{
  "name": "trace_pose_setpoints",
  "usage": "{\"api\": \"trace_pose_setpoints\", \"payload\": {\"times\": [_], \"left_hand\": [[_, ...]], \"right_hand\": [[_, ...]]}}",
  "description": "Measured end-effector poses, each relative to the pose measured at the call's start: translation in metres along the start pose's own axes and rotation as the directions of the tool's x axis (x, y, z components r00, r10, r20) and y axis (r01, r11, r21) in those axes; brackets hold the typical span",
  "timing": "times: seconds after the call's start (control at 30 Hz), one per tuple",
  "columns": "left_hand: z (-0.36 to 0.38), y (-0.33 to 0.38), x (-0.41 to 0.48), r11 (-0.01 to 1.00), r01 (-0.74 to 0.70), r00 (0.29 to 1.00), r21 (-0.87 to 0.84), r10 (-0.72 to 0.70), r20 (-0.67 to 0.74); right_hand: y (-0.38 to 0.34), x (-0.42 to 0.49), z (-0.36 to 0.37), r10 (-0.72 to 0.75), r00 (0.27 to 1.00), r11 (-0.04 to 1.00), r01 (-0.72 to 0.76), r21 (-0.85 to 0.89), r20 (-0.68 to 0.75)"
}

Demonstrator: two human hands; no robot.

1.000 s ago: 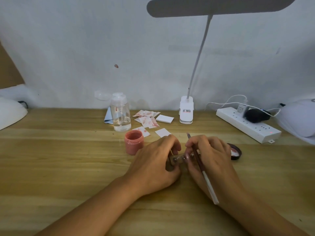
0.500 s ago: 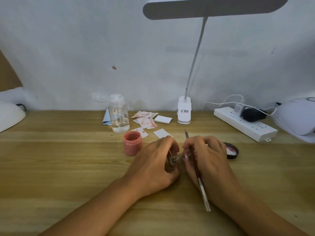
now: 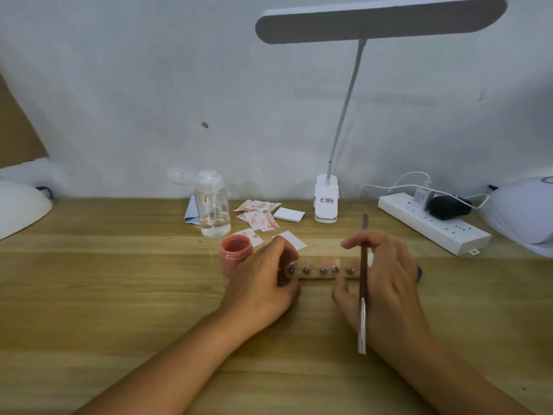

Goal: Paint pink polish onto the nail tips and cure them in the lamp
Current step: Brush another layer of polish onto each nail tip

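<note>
your left hand (image 3: 263,286) pinches the left end of the strip (image 3: 326,276) of nail tips (image 3: 322,264), in the middle of the table (image 3: 119,295). your right hand (image 3: 389,289) holds the brush (image 3: 363,295) over its right end. the pink pot (image 3: 235,256) stands just left.

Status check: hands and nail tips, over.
Left hand grips end of nail-tip holder, open polish jar right beside it. Right hand holds brush.

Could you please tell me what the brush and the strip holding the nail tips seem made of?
The brush: brown handle, perhaps lacquered wood or plastic; shiny silver end looks metal. The strip: pale, matte, probably wood, with small metallic-looking studs.
</note>
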State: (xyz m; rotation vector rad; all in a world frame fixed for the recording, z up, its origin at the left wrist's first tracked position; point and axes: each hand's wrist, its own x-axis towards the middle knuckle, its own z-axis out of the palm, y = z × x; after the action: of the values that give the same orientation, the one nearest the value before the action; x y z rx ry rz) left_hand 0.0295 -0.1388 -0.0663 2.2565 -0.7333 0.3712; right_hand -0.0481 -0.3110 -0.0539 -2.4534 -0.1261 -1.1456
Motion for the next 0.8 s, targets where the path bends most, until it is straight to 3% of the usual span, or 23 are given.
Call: {"api": "trace_pose_setpoints", "payload": {"times": [0.1, 0.23, 0.33, 0.8], "left_hand": [[0.0002, -0.0024, 0.0030, 0.997, -0.009, 1.000, -0.073, 0.007, -0.025], [0.0011, -0.0053, 0.0031, 0.994, 0.010, 1.000, -0.113, -0.011, -0.010], [0.0028, -0.0076, 0.0033, 0.992, 0.029, 1.000, -0.127, -0.030, -0.007], [0.0019, -0.0047, 0.0040, 0.993, 0.009, 1.000, -0.118, -0.007, 0.017]], "right_hand": [[0.0024, 0.0032, -0.0004, 0.122, 0.992, 0.993, -0.122, 0.003, 0.022], [0.0049, 0.0004, -0.0011, 0.180, 0.957, 0.984, -0.173, -0.050, 0.227], [0.0061, 0.0005, -0.0018, 0.190, 0.941, 0.982, -0.177, -0.071, 0.280], [-0.0008, 0.0027, -0.0070, 0.209, 0.938, 0.977, -0.209, -0.030, 0.276]]}}
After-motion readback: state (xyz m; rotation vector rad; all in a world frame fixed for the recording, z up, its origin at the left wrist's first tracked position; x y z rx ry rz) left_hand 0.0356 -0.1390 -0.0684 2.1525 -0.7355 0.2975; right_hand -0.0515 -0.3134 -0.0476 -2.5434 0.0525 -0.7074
